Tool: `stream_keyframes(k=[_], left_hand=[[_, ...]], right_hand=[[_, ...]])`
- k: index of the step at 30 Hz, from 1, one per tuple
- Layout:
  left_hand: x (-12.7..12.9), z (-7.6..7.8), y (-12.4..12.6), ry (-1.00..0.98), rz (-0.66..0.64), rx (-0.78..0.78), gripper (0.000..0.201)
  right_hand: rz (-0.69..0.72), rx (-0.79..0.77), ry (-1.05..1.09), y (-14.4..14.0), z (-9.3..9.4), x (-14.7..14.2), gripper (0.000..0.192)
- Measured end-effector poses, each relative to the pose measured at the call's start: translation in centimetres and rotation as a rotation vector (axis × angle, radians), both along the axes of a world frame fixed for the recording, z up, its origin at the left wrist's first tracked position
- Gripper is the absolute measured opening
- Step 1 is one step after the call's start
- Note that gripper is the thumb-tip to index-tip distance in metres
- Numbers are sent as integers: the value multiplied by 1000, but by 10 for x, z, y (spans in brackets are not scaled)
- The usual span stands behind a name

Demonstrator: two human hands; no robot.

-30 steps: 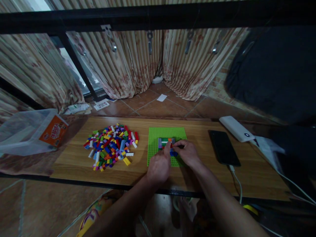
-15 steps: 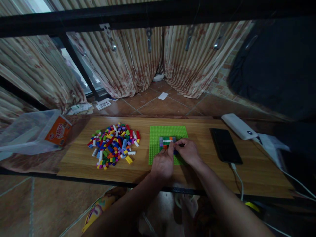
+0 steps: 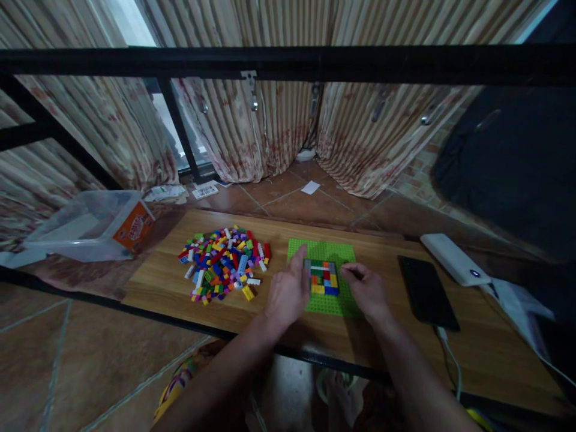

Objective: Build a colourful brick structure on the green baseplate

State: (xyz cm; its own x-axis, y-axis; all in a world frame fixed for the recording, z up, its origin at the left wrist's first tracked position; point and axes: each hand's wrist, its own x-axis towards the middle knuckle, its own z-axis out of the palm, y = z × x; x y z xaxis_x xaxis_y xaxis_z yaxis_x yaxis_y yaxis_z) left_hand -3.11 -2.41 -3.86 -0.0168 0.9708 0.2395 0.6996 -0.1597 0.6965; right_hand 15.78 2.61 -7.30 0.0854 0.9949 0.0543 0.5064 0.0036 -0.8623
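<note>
Head: brick block [image 3: 323, 278] lies flat, squarish.

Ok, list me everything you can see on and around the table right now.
baseplate: one, green, middle of the table
brick block: one, mixed colours, built on the baseplate
loose bricks: one pile, mixed colours, left of the baseplate
phone: one, black, right of the baseplate, cable plugged in
power bank: one, white, beyond the phone
plastic box: one, clear with an orange label, far left
table: one, wood top, black frame
curtains: striped beige, behind the table
left hand: open, on the baseplate's left edge
right hand: open, fingers beside the brick block
</note>
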Motion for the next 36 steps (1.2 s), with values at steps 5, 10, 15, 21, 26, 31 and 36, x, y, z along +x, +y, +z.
stream_keyframes(k=[5,10,15,21,26,31,36], left_hand=[[-46,6,33,-395,245,132,49],[-89,8,48,-749,451,206,44],[-120,18,41,-921,534,253,39],[-146,31,27,-1013,617,277,34],[-158,39,19,-1119,641,284,33],[-162,40,16,-1183,614,353,16],[-168,43,14,-1311,589,413,9]], right_hand=[[167,222,-210,2,6,-15,41],[383,273,-463,-2,-1,-33,53],[425,259,-593,-2,-9,-35,53],[406,264,-647,-3,-7,-36,48],[329,330,-681,-11,-5,-55,40],[373,418,-539,-26,5,-98,32],[498,455,-399,-44,10,-148,28]])
